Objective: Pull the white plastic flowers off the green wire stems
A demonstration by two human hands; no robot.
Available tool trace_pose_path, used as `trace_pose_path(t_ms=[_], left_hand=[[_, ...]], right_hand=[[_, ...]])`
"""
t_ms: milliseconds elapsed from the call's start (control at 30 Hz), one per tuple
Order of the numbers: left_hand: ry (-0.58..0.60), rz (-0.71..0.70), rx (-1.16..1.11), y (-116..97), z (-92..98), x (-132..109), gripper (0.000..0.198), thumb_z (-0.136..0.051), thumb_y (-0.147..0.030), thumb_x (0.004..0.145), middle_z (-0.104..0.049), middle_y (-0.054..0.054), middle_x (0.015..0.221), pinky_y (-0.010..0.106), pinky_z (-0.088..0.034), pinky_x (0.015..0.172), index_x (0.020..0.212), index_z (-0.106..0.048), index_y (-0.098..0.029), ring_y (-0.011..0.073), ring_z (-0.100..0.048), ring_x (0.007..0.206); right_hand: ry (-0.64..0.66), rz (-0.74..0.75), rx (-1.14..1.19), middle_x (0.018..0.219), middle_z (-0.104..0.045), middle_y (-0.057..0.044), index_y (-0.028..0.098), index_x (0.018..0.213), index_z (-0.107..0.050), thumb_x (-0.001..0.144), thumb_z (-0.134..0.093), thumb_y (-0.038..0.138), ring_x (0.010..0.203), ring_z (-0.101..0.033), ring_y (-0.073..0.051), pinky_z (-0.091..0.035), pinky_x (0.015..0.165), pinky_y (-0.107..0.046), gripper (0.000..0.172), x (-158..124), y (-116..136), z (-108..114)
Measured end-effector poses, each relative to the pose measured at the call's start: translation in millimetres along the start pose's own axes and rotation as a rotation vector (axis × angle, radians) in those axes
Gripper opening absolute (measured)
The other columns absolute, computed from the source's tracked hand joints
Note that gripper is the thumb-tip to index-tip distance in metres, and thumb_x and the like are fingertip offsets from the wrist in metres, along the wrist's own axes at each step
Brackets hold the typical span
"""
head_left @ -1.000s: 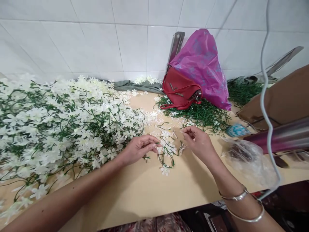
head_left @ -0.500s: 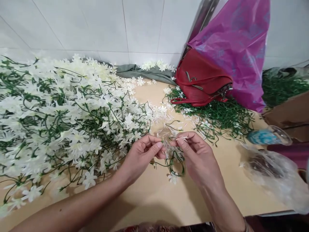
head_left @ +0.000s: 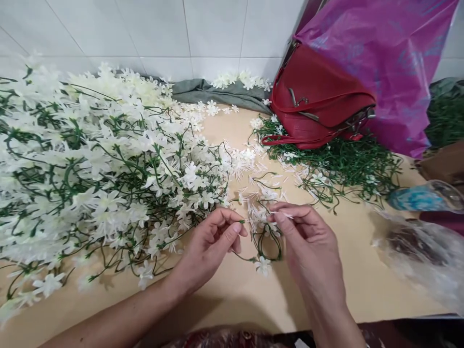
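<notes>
My left hand is closed in a pinch, with the green tip of a flower stem showing between thumb and forefinger. Across from it, my right hand pinches a thin white stamen piece that sticks out past the thumb. A small gap separates the two hands. Below and between them lie looped green stems and a white artificial flower. Loose white stamen pieces are scattered on the table just beyond my fingertips.
A big heap of white artificial flowers covers the left side. Behind right, a red handbag and a purple plastic bag rest by green stems. A blue-patterned cup and a clear plastic bag lie at right.
The view has shifted a little, so the bags appear farther right. A green stem tip now shows at my left fingertips. Both hands stay in a pinch, close together.
</notes>
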State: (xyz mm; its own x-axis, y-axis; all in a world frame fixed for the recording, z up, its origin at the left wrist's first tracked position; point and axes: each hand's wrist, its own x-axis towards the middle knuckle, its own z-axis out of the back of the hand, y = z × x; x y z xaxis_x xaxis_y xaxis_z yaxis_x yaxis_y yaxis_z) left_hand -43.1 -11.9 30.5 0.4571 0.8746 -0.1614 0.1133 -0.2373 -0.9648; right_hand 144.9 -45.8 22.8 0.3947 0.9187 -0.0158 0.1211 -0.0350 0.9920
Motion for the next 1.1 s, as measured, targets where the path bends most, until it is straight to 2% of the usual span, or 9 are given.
trace_pose_path(t_ms=[133,300,433,567,667,800,933,1000,1100], left_hand=[[-0.033,-0.063,0.133,1.1,1.0,-2.7,0.012,-0.060,-0.031,0.100,-0.054,-0.002,0.083,0.022,-0.044,0.064,0.105,-0.059,-0.020,0.0102,-0.049,0.070],[0.005,-0.126,0.370,-0.1,-1.4,-5.8,0.011,-0.059,-0.031,0.100,-0.058,-0.001,0.079,0.024,-0.039,0.058,0.101,-0.062,-0.021,0.0120,-0.050,0.067],[0.078,-0.230,0.637,-4.7,-5.0,-11.3,0.006,-0.060,-0.024,0.099,-0.063,-0.002,0.077,0.023,-0.040,0.057,0.097,-0.066,-0.021,0.0107,-0.051,0.060],[0.102,-0.339,0.863,-2.5,1.8,-15.4,0.013,-0.060,-0.016,0.099,-0.069,0.002,0.098,0.027,-0.051,0.075,0.109,-0.064,-0.022,0.0159,-0.068,0.084],[0.063,-0.293,1.016,0.7,13.4,-17.6,0.022,-0.061,-0.019,0.099,-0.067,0.005,0.107,0.031,-0.053,0.076,0.121,-0.060,-0.023,0.0186,-0.071,0.087],[0.040,-0.222,1.067,-0.9,22.1,-20.5,0.024,-0.061,-0.020,0.099,-0.064,0.002,0.105,0.030,-0.055,0.076,0.122,-0.059,-0.026,0.0173,-0.070,0.085],[0.111,-0.251,1.048,-3.8,16.9,-22.9,0.025,-0.061,-0.022,0.100,-0.064,0.004,0.112,0.031,-0.056,0.077,0.125,-0.057,-0.026,0.0182,-0.072,0.089],[0.162,-0.288,1.028,-4.9,11.6,-23.9,0.026,-0.061,-0.023,0.101,-0.063,0.005,0.115,0.031,-0.057,0.077,0.125,-0.057,-0.026,0.0187,-0.072,0.090],[0.251,-0.318,0.974,-5.8,4.2,-24.4,0.022,-0.061,-0.021,0.101,-0.065,0.003,0.109,0.030,-0.056,0.077,0.122,-0.060,-0.027,0.0179,-0.071,0.091]], right_hand=[[-0.079,0.073,-0.065,0.100,-0.072,0.000,0.024,0.088,-0.071,0.089,-0.080,0.028,0.083,-0.065,-0.012,-0.052,0.083,-0.026,0.010,6.3,4.5,24.6],[-0.059,0.026,-0.228,0.080,-0.066,0.003,0.024,0.093,-0.071,0.087,-0.081,0.031,0.070,-0.061,-0.011,-0.050,0.069,-0.024,0.013,2.3,4.5,43.8],[0.035,0.077,-0.443,0.083,-0.067,0.000,0.023,0.094,-0.070,0.090,-0.074,0.029,0.077,-0.063,-0.015,-0.051,0.072,-0.027,0.008,-0.6,4.9,43.1],[0.155,0.252,-0.725,0.089,-0.068,-0.001,0.024,0.100,-0.070,0.094,-0.066,0.022,0.076,-0.063,-0.015,-0.051,0.073,-0.028,0.007,3.9,13.8,35.0],[0.195,0.332,-0.817,0.089,-0.069,0.000,0.024,0.099,-0.069,0.096,-0.065,0.019,0.077,-0.065,-0.015,-0.051,0.073,-0.027,0.007,5.9,22.7,30.3],[0.191,0.335,-0.834,0.092,-0.070,-0.001,0.024,0.095,-0.067,0.097,-0.064,0.019,0.078,-0.065,-0.015,-0.051,0.073,-0.026,0.006,-2.9,25.2,34.9],[0.294,0.234,-0.833,0.092,-0.069,-0.001,0.026,0.102,-0.068,0.098,-0.065,0.023,0.075,-0.064,-0.016,-0.051,0.070,-0.027,0.006,-25.0,18.5,48.7],[0.357,0.224,-0.845,0.100,-0.071,-0.003,0.026,0.112,-0.068,0.099,-0.062,0.023,0.084,-0.067,-0.018,-0.053,0.073,-0.029,0.014,-37.4,14.6,52.7],[0.488,0.306,-0.910,0.104,-0.070,-0.007,0.026,0.123,-0.068,0.102,-0.053,0.016,0.089,-0.065,-0.020,-0.052,0.075,-0.031,0.028,-50.7,7.8,50.3]])
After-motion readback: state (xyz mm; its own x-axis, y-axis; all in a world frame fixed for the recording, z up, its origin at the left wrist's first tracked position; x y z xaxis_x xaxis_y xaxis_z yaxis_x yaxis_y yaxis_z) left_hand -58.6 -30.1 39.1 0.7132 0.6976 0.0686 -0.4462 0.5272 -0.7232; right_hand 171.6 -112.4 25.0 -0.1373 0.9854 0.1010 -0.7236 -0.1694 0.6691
